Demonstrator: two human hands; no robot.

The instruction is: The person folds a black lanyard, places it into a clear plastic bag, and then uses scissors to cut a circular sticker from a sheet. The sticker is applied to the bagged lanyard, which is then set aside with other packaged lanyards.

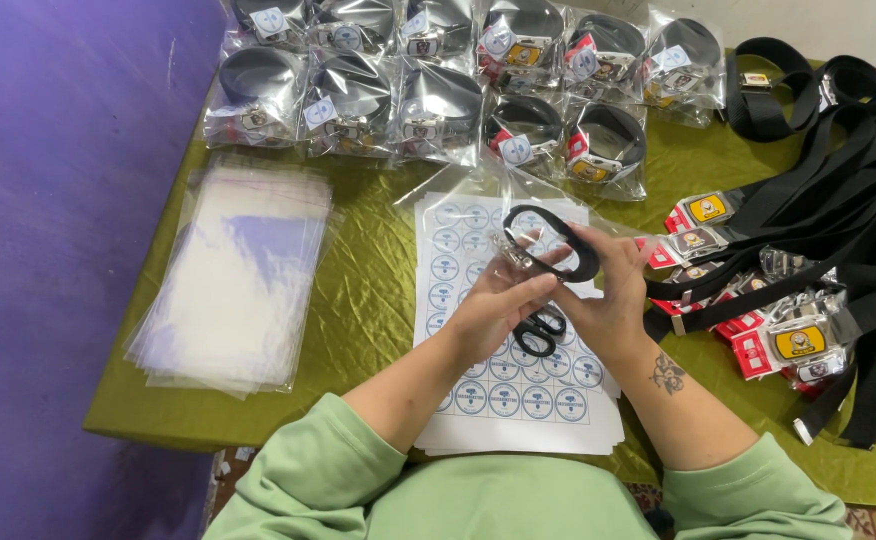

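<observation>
My left hand (503, 298) and my right hand (610, 295) meet above a white sheet of round blue stickers (518, 395). Together they hold a rolled black belt (550, 240) with a metal buckle, inside a clear plastic bag that rises above my fingers. Black-handled scissors (540, 335) lie on the sticker sheet just under my hands, partly hidden by them.
Several bagged rolled belts (438, 95) lie in rows at the back of the green-covered table (368, 290). A stack of empty clear bags (238, 275) sits at the left. Loose black belts with buckles and red tags (788, 270) pile up at the right.
</observation>
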